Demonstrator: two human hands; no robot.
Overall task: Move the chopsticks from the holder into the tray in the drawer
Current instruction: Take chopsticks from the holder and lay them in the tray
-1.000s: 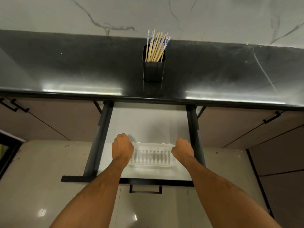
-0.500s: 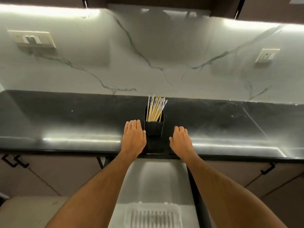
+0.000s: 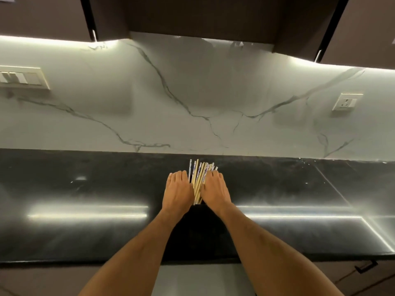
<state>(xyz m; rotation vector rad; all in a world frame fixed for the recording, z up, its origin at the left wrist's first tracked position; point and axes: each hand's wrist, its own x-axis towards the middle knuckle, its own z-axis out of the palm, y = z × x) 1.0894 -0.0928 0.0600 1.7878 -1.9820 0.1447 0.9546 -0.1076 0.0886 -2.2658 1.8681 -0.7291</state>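
A bundle of pale wooden chopsticks (image 3: 198,180) with blue-patterned tops stands in a black holder (image 3: 197,209) on the black counter. The holder is mostly hidden between my wrists. My left hand (image 3: 177,192) presses against the left side of the bundle. From the right, my right hand (image 3: 214,189) closes on it, fingertips over the tops. The two hands clasp the chopsticks between them. The tray is out of view; only a pale strip of the open drawer (image 3: 203,280) shows at the bottom.
The glossy black counter (image 3: 85,231) runs the full width below a white marble backsplash (image 3: 192,92). Dark upper cabinets (image 3: 203,16) hang overhead. A switch plate (image 3: 21,77) sits left on the wall, a socket (image 3: 347,102) right.
My hands rose from the tray in the drawer to the counter, then moved in from beside the holder and closed on the chopstick bundle. The view tilted up, losing the tray.
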